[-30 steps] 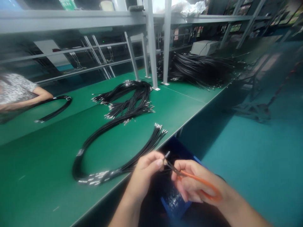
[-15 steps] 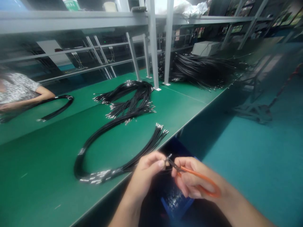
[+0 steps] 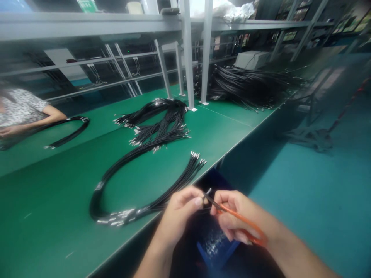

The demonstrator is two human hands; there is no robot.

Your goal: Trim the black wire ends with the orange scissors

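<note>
Between its thumb and fingers, my left hand (image 3: 185,202) pinches the end of a black cable, whose light tip (image 3: 209,190) pokes out past the fingertips. My right hand (image 3: 236,216) is closed around orange-handled scissors (image 3: 246,220). The dark blades lie across the cable end, right at my left fingertips; how far apart they are is hard to see. A curved bundle of black cables (image 3: 97,204) with pale ends lies on the green table (image 3: 55,216), close to my left forearm. Under my hands is a blue bin (image 3: 218,251) with small shiny bits inside.
More black cables (image 3: 162,119) lie mid-table. A large cable heap (image 3: 246,87) sits behind the white posts (image 3: 188,58). At the far left, another person's arm (image 3: 53,116) rests by a looped bundle (image 3: 78,131). The table edge runs diagonally beside my hands.
The scissors' orange handles have drawn slightly closer together in my right hand. My left hand has stayed almost in place, and the cables on the table lie as before.
</note>
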